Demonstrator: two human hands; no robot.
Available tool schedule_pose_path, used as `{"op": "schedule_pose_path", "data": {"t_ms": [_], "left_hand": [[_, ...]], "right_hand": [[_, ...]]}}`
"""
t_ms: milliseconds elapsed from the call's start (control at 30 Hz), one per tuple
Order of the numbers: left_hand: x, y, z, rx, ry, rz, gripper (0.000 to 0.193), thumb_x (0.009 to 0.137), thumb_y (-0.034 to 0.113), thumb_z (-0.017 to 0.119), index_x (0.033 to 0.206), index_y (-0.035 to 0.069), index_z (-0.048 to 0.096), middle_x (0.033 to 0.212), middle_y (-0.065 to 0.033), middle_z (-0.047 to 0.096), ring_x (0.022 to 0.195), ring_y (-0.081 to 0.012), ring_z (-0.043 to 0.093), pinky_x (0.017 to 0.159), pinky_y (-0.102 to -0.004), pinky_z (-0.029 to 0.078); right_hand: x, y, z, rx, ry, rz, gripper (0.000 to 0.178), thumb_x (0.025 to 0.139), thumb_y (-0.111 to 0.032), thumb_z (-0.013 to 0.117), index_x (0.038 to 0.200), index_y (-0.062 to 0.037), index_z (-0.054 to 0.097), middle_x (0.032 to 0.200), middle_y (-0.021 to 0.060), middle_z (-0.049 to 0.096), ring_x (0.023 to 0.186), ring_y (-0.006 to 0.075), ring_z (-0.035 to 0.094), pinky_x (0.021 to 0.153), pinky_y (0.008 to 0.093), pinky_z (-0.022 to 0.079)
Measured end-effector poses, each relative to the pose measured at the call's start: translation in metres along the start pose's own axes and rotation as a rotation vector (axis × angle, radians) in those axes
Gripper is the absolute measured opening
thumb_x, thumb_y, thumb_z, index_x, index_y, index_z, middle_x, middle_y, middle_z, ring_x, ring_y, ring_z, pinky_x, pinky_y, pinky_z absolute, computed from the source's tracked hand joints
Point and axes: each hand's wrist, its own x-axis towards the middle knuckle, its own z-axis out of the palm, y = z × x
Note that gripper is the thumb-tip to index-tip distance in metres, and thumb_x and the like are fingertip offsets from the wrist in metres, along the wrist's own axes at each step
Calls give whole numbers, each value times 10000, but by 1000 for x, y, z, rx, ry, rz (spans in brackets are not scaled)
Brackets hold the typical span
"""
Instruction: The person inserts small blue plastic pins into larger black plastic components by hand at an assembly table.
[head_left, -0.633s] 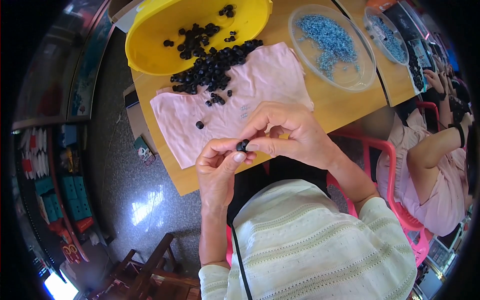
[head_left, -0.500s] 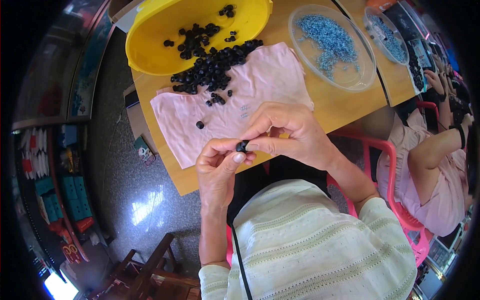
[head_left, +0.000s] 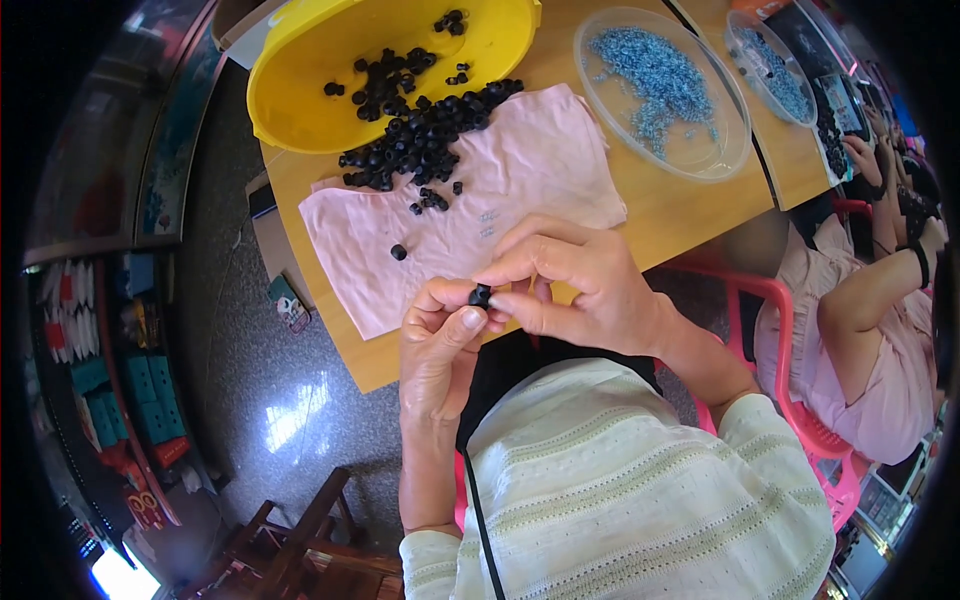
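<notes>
Close in front of my body, between both hands, is a small round black plastic piece (head_left: 480, 296) like a cap or knob. The thumb and fingers of my left hand (head_left: 438, 328) pinch it. From the other side my right hand (head_left: 580, 285) has its index finger and thumb at the piece, bent around its edge; anything smaller between those fingertips is hidden. One more black piece (head_left: 399, 253) lies alone on a pink cloth (head_left: 540, 150). Farther off, a pile of such black pieces (head_left: 415, 145) spreads over the cloth's far edge and against a yellow basin.
The tilted yellow basin (head_left: 290, 90) holds more black pieces. At far right on the wooden table (head_left: 690, 215) stand a clear round tray (head_left: 738, 150) of small blue parts and a smaller tray (head_left: 805, 115). A pink chair (head_left: 790, 340) and a seated person are to my right.
My right thumb and fingers have shifted slightly on the black piece, and the right hand has tilted a little. The left hand keeps its pinch. The rest looks unchanged.
</notes>
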Motion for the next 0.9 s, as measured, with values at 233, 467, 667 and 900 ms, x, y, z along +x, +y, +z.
{"op": "schedule_pose_path", "data": {"t_ms": [233,467,667,900], "left_hand": [[1,-4,9,-120,40,-101,91,854,65,683,920,60,620,982,-116,681,959,-226,652,881,-390,513],[-2,-1,2,-116,98,-183,105,832,20,690,899,82,638,946,-76,679,878,-165,649,838,-319,511],[1,17,5,99,228,-53,122,825,-33,652,912,44,614,909,-66,666,856,-146,641,840,-292,498],[23,79,13,657,281,397,103,846,-29,584,945,-2,589,864,-115,661,737,-155,636,717,-272,517]], "right_hand": [[-1,8,8,-270,124,-208,291,669,37,740,940,-29,659,925,90,625,761,229,621,663,288,515],[-3,21,11,-380,89,-405,275,657,23,746,912,1,645,881,80,611,719,219,612,644,317,522],[10,30,19,-211,65,-293,246,717,-17,757,944,-6,663,901,85,637,726,233,628,654,313,524],[35,37,25,-298,81,-75,245,744,-73,746,979,-78,674,841,57,633,721,227,631,622,317,514]]}}
